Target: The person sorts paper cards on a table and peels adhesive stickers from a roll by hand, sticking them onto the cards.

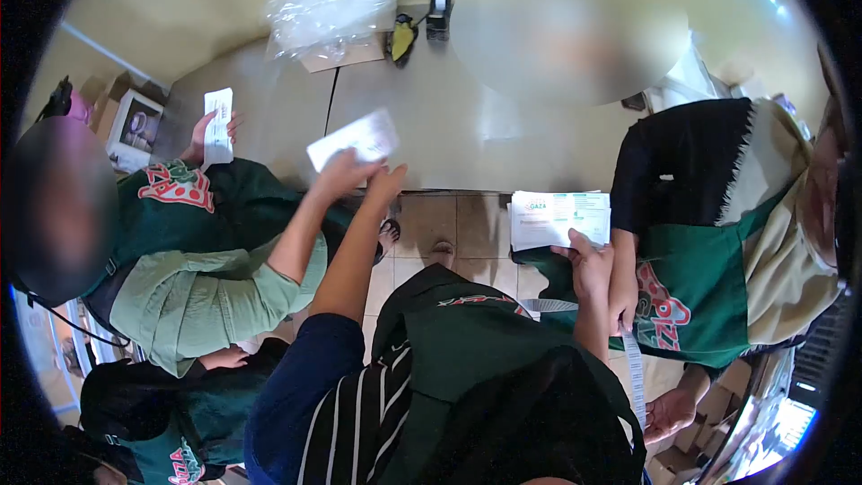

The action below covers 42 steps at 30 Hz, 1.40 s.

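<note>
Resting in the right hand (588, 256), a stack of printed white papers (548, 214) is facing up near the front edge of the tabletop (431, 139), the fingers pinching it with the thumb on top. The left hand (387, 183) is hovering just beside a green-sleeved co-worker's hand (341, 176), which is holding a blurred white bundle (337, 145); I cannot tell whether the left fingers are pinching it. Farther left, another hand (197, 139) is holding a white pack (218, 126). Rightward, a black-sleeved co-worker's hand (621, 304) is gripping a label strip (636, 368). A tape dispenser (438, 22) is standing near clear plastic wrapping (332, 4).
</note>
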### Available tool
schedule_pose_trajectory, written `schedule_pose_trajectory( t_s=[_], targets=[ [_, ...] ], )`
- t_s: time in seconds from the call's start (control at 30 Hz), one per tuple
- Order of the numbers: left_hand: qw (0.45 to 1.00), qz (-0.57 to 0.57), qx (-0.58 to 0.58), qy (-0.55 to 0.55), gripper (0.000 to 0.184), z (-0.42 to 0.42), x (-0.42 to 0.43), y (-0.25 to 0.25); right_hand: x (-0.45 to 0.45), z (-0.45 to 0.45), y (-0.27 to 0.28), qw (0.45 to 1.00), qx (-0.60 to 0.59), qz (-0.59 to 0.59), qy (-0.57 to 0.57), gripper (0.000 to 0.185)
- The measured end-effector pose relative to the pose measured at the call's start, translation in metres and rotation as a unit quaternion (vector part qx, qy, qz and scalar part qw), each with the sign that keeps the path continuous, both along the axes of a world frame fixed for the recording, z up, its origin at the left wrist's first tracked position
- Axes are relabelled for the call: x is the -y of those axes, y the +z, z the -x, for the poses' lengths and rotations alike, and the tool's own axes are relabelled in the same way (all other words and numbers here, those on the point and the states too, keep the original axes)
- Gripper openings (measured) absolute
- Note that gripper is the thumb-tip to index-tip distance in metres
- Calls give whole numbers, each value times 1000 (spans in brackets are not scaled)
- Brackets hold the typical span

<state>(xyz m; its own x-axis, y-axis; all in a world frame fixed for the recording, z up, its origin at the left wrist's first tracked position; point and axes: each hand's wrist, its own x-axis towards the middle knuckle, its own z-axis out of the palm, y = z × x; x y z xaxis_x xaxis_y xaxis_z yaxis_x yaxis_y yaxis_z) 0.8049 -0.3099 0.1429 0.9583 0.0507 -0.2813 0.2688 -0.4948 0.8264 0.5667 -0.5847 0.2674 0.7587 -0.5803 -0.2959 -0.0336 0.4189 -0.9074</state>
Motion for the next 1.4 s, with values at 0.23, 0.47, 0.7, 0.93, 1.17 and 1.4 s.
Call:
schedule_pose_trajectory(
  t_s=[0.23, 0.47, 0.7, 0.93, 1.17, 1.4],
  targets=[
    [903, 377, -85, -190, 68, 49, 17, 48, -34, -50, 5, 998, -20, -45, 38, 32],
    [889, 130, -132, -418, 34, 46, -11, 120, -45, -77, 21, 997, 3, -56, 54, 28],
    [798, -198, 438, -365, 29, -32, -6, 145, -38, -87, 11, 996, 26, -80, 23, 24],
    [877, -114, 166, -435, 40, -77, 19, 142, -44, -83, 12, 983, 34, -166, -66, 30],
    [824, 541, -19, -167, 30, -21, 129, 115, -61, -82, 32, 930, 186, -253, -192, 31],
    [738, 613, -209, -189, 37, 70, 170, 83, -84, -79, -14, 880, 184, -283, -333, 33]
  ],
)
